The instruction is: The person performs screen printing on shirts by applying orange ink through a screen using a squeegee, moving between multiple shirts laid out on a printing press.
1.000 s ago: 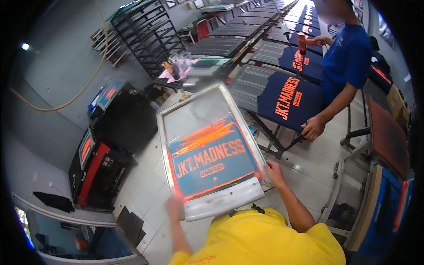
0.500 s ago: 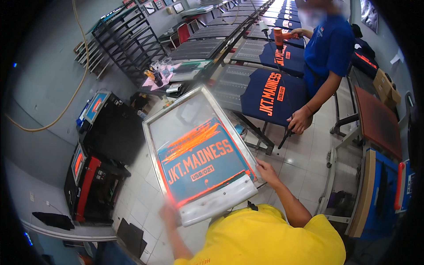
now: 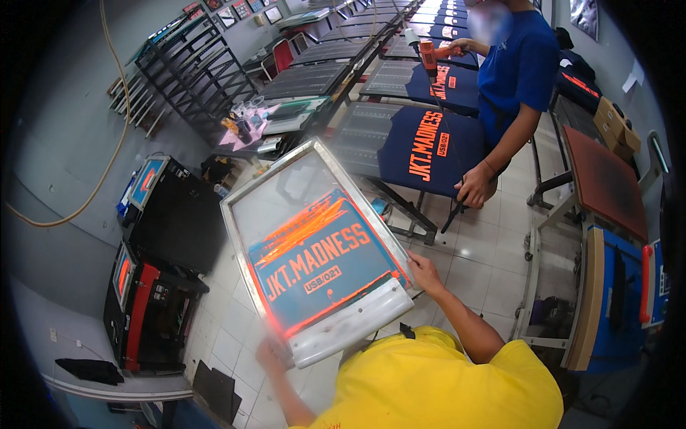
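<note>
Since the earlier frame the screen-printing frame has swung a little further left and tilted, carried in front of the person above the tiled floor. The left hand grips its near left corner, the right hand clasps its right edge. A co-worker in blue stands beside navy printed shirts.

Grey wall at left, hose looped across it. White tiled floor, glossy. Black metal rack against wall. Long rows of print pallets running back. Black-red machines near wall.
</note>
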Available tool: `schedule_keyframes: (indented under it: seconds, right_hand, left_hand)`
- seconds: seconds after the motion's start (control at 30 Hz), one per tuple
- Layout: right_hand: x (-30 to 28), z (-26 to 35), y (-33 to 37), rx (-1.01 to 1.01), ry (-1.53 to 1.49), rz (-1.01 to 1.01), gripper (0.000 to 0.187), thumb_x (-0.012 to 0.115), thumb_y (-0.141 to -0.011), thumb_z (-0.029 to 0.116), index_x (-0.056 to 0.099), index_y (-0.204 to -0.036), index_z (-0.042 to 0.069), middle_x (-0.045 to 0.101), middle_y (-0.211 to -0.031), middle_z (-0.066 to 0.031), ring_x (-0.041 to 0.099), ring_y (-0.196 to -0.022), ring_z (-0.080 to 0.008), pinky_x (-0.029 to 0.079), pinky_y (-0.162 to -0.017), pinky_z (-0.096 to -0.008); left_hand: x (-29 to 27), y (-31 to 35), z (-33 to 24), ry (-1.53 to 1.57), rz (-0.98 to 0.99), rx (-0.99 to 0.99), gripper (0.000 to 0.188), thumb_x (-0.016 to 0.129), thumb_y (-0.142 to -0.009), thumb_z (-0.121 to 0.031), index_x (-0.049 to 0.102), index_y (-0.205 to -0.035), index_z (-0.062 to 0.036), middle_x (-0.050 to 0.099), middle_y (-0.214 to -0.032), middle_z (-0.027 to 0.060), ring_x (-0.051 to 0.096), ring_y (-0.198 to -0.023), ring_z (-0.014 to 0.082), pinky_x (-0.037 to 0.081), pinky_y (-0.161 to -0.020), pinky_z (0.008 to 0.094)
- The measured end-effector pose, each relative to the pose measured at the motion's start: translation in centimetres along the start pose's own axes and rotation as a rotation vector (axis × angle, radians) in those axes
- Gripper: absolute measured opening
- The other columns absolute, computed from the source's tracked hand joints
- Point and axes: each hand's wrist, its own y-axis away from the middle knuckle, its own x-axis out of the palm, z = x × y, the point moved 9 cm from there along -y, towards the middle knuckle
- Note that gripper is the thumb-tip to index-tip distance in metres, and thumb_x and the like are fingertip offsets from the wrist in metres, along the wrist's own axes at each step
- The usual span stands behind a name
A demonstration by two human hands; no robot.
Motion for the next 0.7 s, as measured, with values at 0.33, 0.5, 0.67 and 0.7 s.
schedule_keyframes:
  seconds: [0.33,0.5,0.67,0.7]
  right_hand:
    - [-0.1,0.6,-0.1,-0.052,-0.001,-0.005,0.038,0.05,-0.095,0.018,0.061,-0.129,0.005,0.069,-0.112,-0.0186,0.066,-0.101,-0.0262,0.049,-0.089,-0.0332]
    - [-0.3,1.2,-0.1,-0.05,-0.008,-0.013,0.037,0.05,-0.096,0.018,0.06,-0.129,0.003,0.07,-0.096,-0.0108,0.062,-0.088,-0.0155,0.048,-0.082,-0.0293]
    - [-0.1,1.3,0.2,0.015,-0.036,0.002,0.037,0.051,-0.097,0.02,0.06,-0.129,0.004,0.069,-0.099,-0.0113,0.062,-0.09,-0.0167,0.048,-0.083,-0.0301]
    - [-0.1,1.3,0.3,0.025,-0.043,0.002,0.037,0.051,-0.097,0.021,0.06,-0.129,0.004,0.069,-0.1,-0.0117,0.062,-0.092,-0.0171,0.048,-0.084,-0.0304]
  left_hand:
    - [0.7,1.2,-0.8,0.235,0.068,-0.118,0.051,0.04,-0.101,-0.034,0.056,-0.125,0.0081,0.064,-0.115,0.017,0.06,-0.109,0.0263,0.046,-0.098,0.039]
    - [0.4,1.4,0.2,0.248,0.066,-0.176,0.056,0.036,-0.102,-0.038,0.053,-0.128,0.0092,0.062,-0.121,0.0176,0.058,-0.113,0.0272,0.043,-0.101,0.0407]
    - [0.3,1.3,0.3,0.26,0.095,-0.169,0.058,0.036,-0.102,-0.038,0.051,-0.131,0.0103,0.06,-0.125,0.0191,0.057,-0.116,0.0276,0.043,-0.102,0.0404]
    - [0.3,1.4,0.4,0.286,0.088,-0.173,0.058,0.036,-0.102,-0.038,0.051,-0.131,0.0105,0.06,-0.124,0.0194,0.057,-0.116,0.0278,0.043,-0.102,0.0404]
